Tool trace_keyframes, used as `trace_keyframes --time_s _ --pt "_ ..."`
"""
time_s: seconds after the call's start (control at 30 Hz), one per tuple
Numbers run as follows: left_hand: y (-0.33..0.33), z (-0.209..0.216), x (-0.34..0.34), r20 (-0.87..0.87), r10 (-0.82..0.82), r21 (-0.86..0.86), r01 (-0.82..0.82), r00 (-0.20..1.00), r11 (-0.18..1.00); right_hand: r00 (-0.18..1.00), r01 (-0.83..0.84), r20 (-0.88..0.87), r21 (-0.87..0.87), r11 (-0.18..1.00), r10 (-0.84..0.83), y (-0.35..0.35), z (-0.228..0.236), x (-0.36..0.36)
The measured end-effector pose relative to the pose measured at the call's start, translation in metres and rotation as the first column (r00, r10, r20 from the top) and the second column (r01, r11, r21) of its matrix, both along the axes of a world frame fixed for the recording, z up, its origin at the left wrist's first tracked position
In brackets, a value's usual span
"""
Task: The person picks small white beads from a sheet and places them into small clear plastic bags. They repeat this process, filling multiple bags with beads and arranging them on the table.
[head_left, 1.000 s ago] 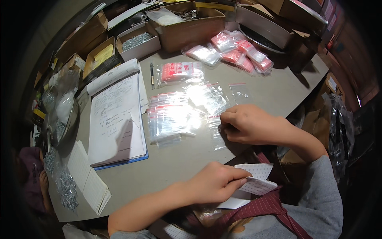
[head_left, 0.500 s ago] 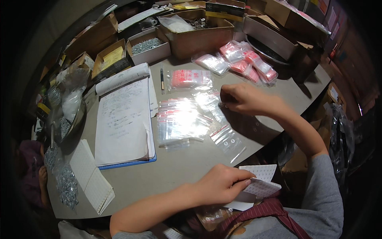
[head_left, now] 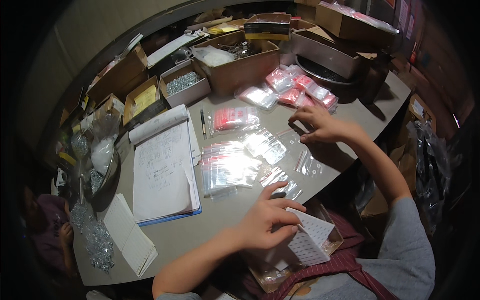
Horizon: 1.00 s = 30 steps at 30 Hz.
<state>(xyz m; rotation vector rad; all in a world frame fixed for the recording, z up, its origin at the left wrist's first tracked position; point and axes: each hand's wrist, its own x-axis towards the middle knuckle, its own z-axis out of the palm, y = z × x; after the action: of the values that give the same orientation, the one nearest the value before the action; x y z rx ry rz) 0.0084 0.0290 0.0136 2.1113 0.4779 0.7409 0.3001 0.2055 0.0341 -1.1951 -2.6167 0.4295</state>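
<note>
My left hand (head_left: 267, 222) pinches a folded white sticker sheet (head_left: 307, 240) covered in rows of small marks, its index finger raised. Below the sheet, an open cardboard box (head_left: 335, 235) shows at the table's front edge. Out over the table, my right hand (head_left: 320, 124) has its thumb and fingers apart, with nothing visible between them. Close to its fingertips lie small clear zip bags (head_left: 267, 145). One zip bag (head_left: 307, 164) below that hand bears small white round pieces. A larger spread of zip bags (head_left: 227, 167) catches the light farther left.
Left of the bags are a clipboard with written pages (head_left: 165, 175), a pen (head_left: 203, 123) and a folded paper booklet (head_left: 131, 235). Red-printed bag packs (head_left: 300, 89) and boxes of hardware (head_left: 182, 82) line the back. Another person's hand (head_left: 66, 234) shows at far left.
My right hand has loosened from a curled grip, and its fingers have spread. My left hand has risen toward the bags, turning the sticker sheet. A zip bag lies separately below my right hand.
</note>
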Motion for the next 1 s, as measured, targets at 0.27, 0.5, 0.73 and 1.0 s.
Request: trace_keyframes --time_s 0.27,0.5,0.73,1.0 --pt "0.001 0.012 0.002 -0.108 -0.08 -0.237 0.053 0.991 0.97 0.95 -0.083 -0.299 0.038 0.996 0.09 -0.075 -0.038 0.017" --pt "-0.031 0.01 -0.001 0.099 -0.15 -0.609 0.179 0.984 0.772 0.838 -0.251 -0.491 0.042 0.967 0.239 -0.145 -0.041 -0.016" --pt "-0.078 0.006 -0.039 0.083 0.248 -0.672 -0.13 0.965 0.729 0.693 -0.463 -0.675 -0.146 0.874 0.255 -0.186 -0.031 -0.013" --pt "-0.076 0.019 -0.026 -0.025 0.702 -0.536 -0.602 0.712 0.592 0.694 -0.223 -0.708 -0.036 0.974 0.132 -0.18 -0.007 -0.023"
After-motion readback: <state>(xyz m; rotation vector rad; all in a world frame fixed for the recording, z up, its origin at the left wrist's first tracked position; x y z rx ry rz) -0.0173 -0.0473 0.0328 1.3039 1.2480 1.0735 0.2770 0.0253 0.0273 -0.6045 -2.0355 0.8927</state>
